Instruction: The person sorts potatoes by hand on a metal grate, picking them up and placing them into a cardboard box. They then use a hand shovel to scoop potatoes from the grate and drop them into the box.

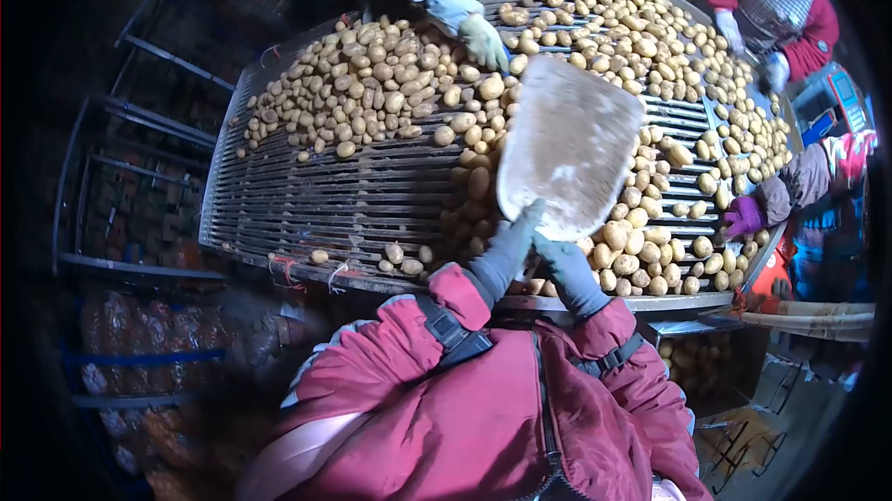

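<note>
A broad, pale scoop, smeared with brown dirt, is tilted over the potatoes on the slatted sorting table. Grey gloves cover both my hands at its near end. My left hand is closed on the scoop's lower left, fingers along its edge. Close beside it, my right hand is also closed at the near end; the handle is mostly hidden between the gloves. Loose potatoes lie on both sides of the scoop, and it covers those behind it.
Across the table, a co-worker's gloved hand touches potatoes. Another person in a red sleeve stands at the far right. A purple glove reaches in from the right. A metal rack stands left; a box of potatoes sits below right.
</note>
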The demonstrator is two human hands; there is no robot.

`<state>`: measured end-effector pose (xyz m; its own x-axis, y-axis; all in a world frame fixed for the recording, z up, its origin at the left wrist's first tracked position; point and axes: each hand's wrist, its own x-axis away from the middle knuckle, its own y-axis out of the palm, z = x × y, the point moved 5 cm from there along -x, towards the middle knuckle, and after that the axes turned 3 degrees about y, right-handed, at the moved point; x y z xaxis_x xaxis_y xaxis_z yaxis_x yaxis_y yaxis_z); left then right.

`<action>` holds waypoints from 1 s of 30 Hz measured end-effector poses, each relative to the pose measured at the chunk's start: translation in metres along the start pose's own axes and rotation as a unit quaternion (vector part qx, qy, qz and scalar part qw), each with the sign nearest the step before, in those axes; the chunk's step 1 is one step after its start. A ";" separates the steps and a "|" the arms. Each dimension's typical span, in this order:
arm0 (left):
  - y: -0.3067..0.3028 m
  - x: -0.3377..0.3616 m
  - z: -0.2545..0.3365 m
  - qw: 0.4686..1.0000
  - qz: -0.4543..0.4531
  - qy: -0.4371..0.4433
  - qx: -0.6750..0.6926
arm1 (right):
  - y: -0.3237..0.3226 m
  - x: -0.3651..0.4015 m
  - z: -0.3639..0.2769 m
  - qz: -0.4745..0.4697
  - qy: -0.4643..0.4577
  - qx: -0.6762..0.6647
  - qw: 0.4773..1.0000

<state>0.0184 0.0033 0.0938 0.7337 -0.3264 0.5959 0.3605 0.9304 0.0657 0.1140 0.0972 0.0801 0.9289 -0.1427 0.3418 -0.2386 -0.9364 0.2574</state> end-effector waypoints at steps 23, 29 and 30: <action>-0.598 -0.028 0.097 0.768 0.315 -0.002 -0.557 | -0.056 -0.105 -0.074 0.176 -0.031 0.018 0.984; -0.504 -0.102 0.146 0.697 0.201 0.356 -0.589 | -0.039 -0.199 -0.100 0.195 -0.034 0.329 0.923; -0.445 -0.115 0.157 0.678 0.176 0.356 -0.618 | -0.035 -0.212 -0.074 0.178 -0.046 0.406 0.895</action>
<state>-0.3165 -0.3470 0.1217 0.8329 -0.5281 -0.1657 -0.0245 0.2639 -0.9642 -0.0952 0.1841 0.0658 0.8632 -0.4696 0.1851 -0.2753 -0.7453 -0.6073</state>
